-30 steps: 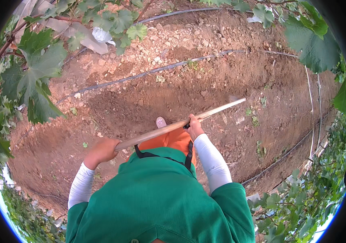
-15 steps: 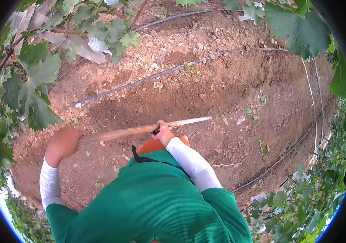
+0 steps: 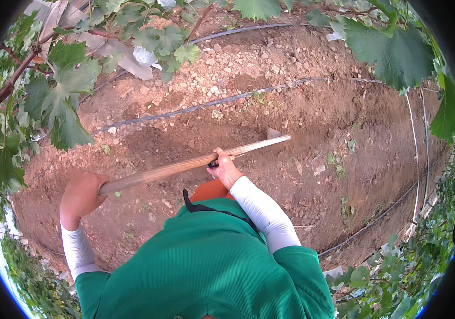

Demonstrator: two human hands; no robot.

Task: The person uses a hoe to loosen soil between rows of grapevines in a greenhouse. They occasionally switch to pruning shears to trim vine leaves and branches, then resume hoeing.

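Note:
A hoe [image 3: 163, 171] with a long, pale wooden handle slants across in front of me, its far end up and to the right. My left hand [image 3: 81, 195] is closed around the handle's butt at the left. Farther along, my right hand [image 3: 224, 169] wraps the handle near its middle, and a small black object [image 3: 212, 164] I cannot make out shows at that hand. Part of the grey blade [image 3: 273, 133] shows beside the handle's far tip, close to the brown soil [image 3: 195, 141]; the rest of it is hidden.
A dark drip hose [image 3: 195, 106] crosses the stony soil ahead, and another hose [image 3: 368, 226] runs at the right beside pale lines [image 3: 415, 154]. Grapevine leaves [image 3: 60, 101] hang at the left, with more leaves [image 3: 392, 53] at the upper right. A whitish bag [image 3: 145, 56] hangs among the vines.
The hoe's far end has moved up and to the right, and part of its blade now shows. My right hand has shifted slightly with it; both hands keep their grip. The view has shifted a little.

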